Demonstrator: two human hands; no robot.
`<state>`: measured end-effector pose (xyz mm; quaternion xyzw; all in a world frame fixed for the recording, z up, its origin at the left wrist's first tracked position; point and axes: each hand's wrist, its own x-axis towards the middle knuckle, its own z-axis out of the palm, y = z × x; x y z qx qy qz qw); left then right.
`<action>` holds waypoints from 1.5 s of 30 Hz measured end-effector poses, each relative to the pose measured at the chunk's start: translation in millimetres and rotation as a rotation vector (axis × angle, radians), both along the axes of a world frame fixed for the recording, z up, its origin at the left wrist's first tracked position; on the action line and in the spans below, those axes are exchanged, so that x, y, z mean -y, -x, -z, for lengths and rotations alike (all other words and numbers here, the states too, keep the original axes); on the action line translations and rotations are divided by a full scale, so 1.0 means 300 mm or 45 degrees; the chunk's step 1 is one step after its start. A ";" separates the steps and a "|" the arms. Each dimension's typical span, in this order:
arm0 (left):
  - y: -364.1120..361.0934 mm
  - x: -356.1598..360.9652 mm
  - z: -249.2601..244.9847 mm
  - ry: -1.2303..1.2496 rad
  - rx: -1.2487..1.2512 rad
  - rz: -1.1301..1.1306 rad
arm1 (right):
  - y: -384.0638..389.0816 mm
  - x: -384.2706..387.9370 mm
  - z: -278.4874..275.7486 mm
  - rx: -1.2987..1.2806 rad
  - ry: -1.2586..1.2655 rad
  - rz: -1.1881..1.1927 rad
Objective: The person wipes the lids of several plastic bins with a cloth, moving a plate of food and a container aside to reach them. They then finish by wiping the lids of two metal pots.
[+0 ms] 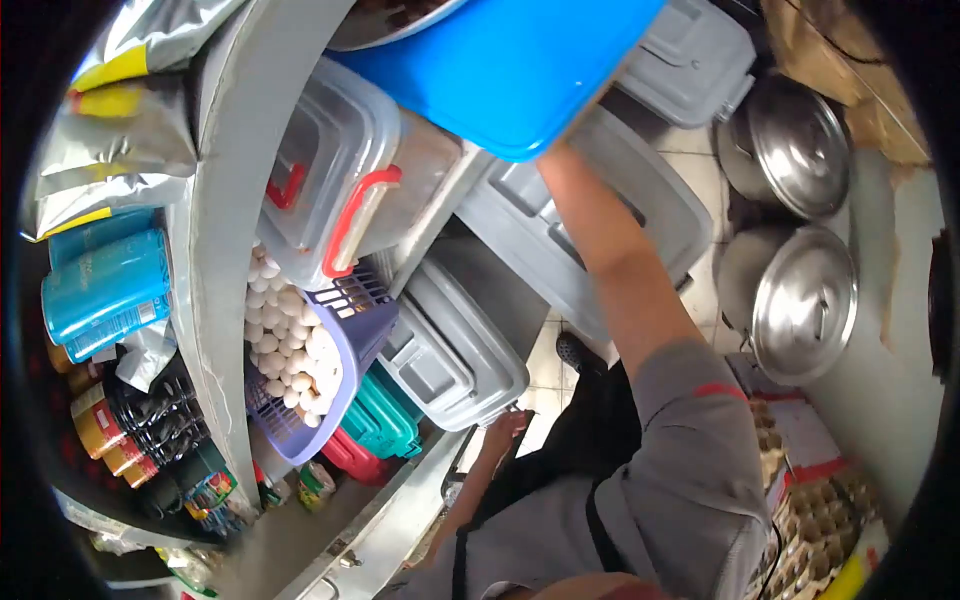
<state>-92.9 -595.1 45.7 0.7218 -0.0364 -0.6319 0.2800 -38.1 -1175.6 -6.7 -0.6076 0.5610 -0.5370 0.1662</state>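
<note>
A blue plastic lid or container (pixel 500 75) fills the top centre. My right forearm (pixel 600 230) reaches up to its lower corner; the hand and fingers are hidden there. Lower down, beside the end of a grey-lidded bin (pixel 440 350), is my left hand (pixel 505 428), small in view, its fingers loosely bent and apart, with nothing visible in them. A purple basket (pixel 355 345) of eggs (pixel 295 350) stands on the shelf at the left, below a clear box (pixel 335 170) with red handles.
Grey bins (pixel 600 200) lie beyond my right arm. Two lidded metal pots (pixel 805 305) stand at the right, with egg trays (pixel 820 520) below them. A shelf post (pixel 225 200) separates blue cans (pixel 110 290) and jars at the left. Green and red lids (pixel 375 415) sit near the basket.
</note>
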 end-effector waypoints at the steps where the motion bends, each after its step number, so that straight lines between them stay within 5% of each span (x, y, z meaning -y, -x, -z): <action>1: -0.002 0.016 -0.053 -0.095 0.087 0.129 | -0.049 0.004 -0.005 -0.067 -0.110 -0.079; 6: -0.027 -0.178 -0.034 -0.307 0.033 -0.315 | -0.267 -0.134 -0.055 -0.318 -0.216 -0.390; 8: -0.021 -0.184 -0.099 0.065 0.500 0.521 | -0.337 -0.239 -0.091 -0.381 -0.177 -0.526; 9: -0.020 -0.194 -0.100 0.055 0.487 0.523 | -0.349 -0.277 -0.102 -0.405 -0.164 -0.588; 11: -0.031 -0.203 -0.020 -0.315 0.053 -0.240 | -0.342 -0.331 -0.111 -0.434 -0.154 -0.700; 12: -0.045 -0.242 0.033 -0.313 0.045 -0.230 | -0.336 -0.349 -0.105 -0.448 -0.157 -0.757; 14: -0.086 -0.271 0.141 0.724 0.987 1.059 | -0.312 -0.376 -0.108 -0.471 -0.128 -0.837; 15: -0.078 -0.059 -0.012 -0.194 0.345 0.636 | -0.302 -0.399 -0.105 -0.490 -0.108 -0.874; 16: -0.085 -0.074 0.024 -0.186 0.346 0.643 | -0.286 -0.429 -0.098 -0.515 -0.086 -0.917; 18: -0.113 -0.121 0.137 0.312 0.454 0.638 | -0.229 -0.503 -0.068 -0.622 -0.045 -1.026; 20: -0.090 0.024 0.036 0.106 0.173 0.246 | -0.203 -0.605 0.025 -1.013 0.013 -1.136; 22: -0.110 0.051 0.038 0.145 0.362 0.571 | -0.086 -0.715 0.073 -1.279 0.387 -1.354; 23: -0.125 0.055 0.058 0.221 0.403 0.646 | 0.034 -0.748 -0.047 -1.512 0.307 -1.518; 25: -0.123 0.139 -0.004 0.254 0.267 0.537 | 0.174 -0.898 0.069 -1.029 0.358 -1.134; 27: -0.144 0.152 0.063 0.322 0.433 0.657 | 0.441 -1.016 0.130 -0.937 0.303 -1.206; 29: -0.110 0.284 -0.021 0.340 0.263 0.528 | 0.754 -1.040 -0.016 -1.038 0.199 -1.483; 31: -0.097 0.341 -0.010 0.320 0.116 0.477 | 1.010 -1.098 -0.086 -0.649 -0.268 -1.436; 33: -0.066 0.448 -0.054 0.505 0.121 0.435 | 1.230 -1.161 0.032 -0.739 -0.418 -0.979; 35: -0.047 0.551 -0.060 0.603 0.369 0.614 | 1.369 -1.105 0.130 0.507 -0.858 0.123; 36: -0.034 0.604 -0.066 0.691 0.640 0.754 | 1.453 -1.027 0.134 -0.085 -0.827 0.144; 37: -0.008 0.678 -0.098 0.698 0.902 0.917 | 1.448 -0.944 0.055 -0.089 -0.522 0.306; 38: 0.024 0.756 -0.130 0.699 1.167 1.081 | 1.425 -0.853 0.026 0.313 -0.632 0.235; 40: 0.097 0.890 -0.115 0.717 1.298 0.969 | 1.351 -0.720 -0.026 0.987 -0.994 0.007; 42: 0.176 1.001 -0.078 0.753 1.466 0.983 | 1.211 -0.645 0.337 0.061 -1.146 0.047; 44: 0.262 1.095 -0.044 0.821 1.628 0.991 | 1.100 -0.683 0.183 1.217 -0.901 0.367; 45: 0.295 1.113 -0.024 0.769 1.662 0.909 | 1.084 -0.709 0.151 1.222 -0.891 0.400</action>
